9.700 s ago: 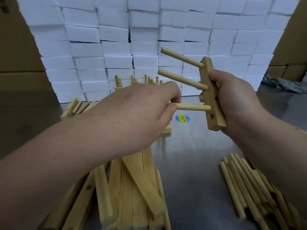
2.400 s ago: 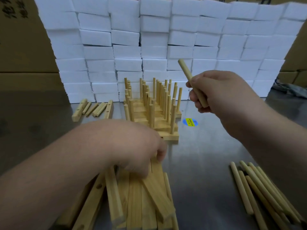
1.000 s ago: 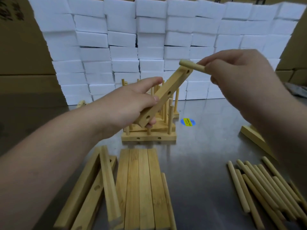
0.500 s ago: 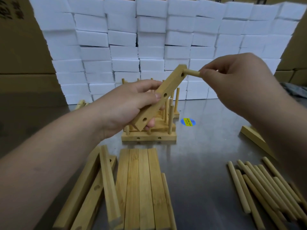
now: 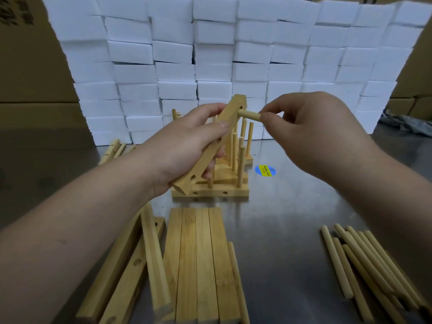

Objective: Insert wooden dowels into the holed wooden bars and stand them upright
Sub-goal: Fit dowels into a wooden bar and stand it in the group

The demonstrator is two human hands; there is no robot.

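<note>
On my remote feed, a wooden dowel [image 5: 249,115] sits partway in the top hole of a holed wooden bar [image 5: 210,152], which is held tilted in the air above the steel bench [image 5: 280,218]. The left hand [image 5: 184,146] grips the bar's middle, thumb laid across its face. The right hand [image 5: 311,134] pinches the dowel's free end between thumb and forefinger. Just behind stand finished bars [image 5: 210,190], dowels upright. Spare bars [image 5: 198,260] lie flat nearer me, loose dowels [image 5: 364,260] to the right, white foam blocks [image 5: 233,54] stacked at the back.
</note>
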